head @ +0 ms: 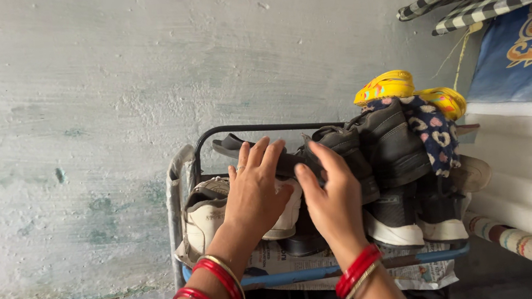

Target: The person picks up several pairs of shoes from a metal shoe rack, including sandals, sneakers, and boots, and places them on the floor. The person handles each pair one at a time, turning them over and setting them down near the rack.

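Bangled left hand [254, 193] lay flat, open on white sneaker [210, 216]; right hand [334, 198], open too, touched dark sandal [266, 153], likely light and bendy, best pinched at its edge.

Soft, even daylight, moderately bright; no hard source visible. Pale plastered wall [108, 87] evenly lit, no glare, mottled texture crisp. Faint soft shadows under left hand [256, 193] and right hand [336, 201] on shoes. Lower shelf of shoe rack [331, 271] dark, detail lost beneath newspaper. Yellow sandal [386, 85] saturated, not blown out. Focus sharp across centre; slight softness at fingers [260, 153]. Mild wide-angle stretch toward frame corners.
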